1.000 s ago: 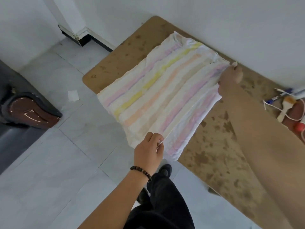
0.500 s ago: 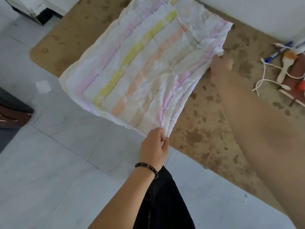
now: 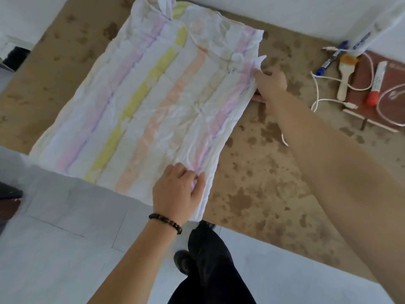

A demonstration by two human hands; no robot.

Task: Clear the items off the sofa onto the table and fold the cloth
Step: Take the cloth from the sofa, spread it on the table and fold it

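Observation:
A white cloth [image 3: 149, 106] with pastel purple, yellow, orange and pink stripes lies spread flat and wrinkled on the stained brown table [image 3: 258, 172], its near edge hanging a little over the table's front. My left hand [image 3: 177, 191], with a dark bead bracelet on the wrist, pinches the cloth near its front right corner. My right hand [image 3: 270, 83] holds the cloth's right edge close to the far right corner, where a small flap sticks up.
At the table's right end lie a brown book [image 3: 392, 93], a white cable [image 3: 324, 88], a wooden brush [image 3: 346, 73], a blue pen [image 3: 331, 59] and a red-capped marker [image 3: 375, 87]. A white wall runs behind the table. Grey floor tiles and my dark trousers [image 3: 210, 270] are below.
The cloth was held stretched above the table; now it lies flat on the tabletop. Both hands came down with it and still hold its right side. The view moved closer to the table.

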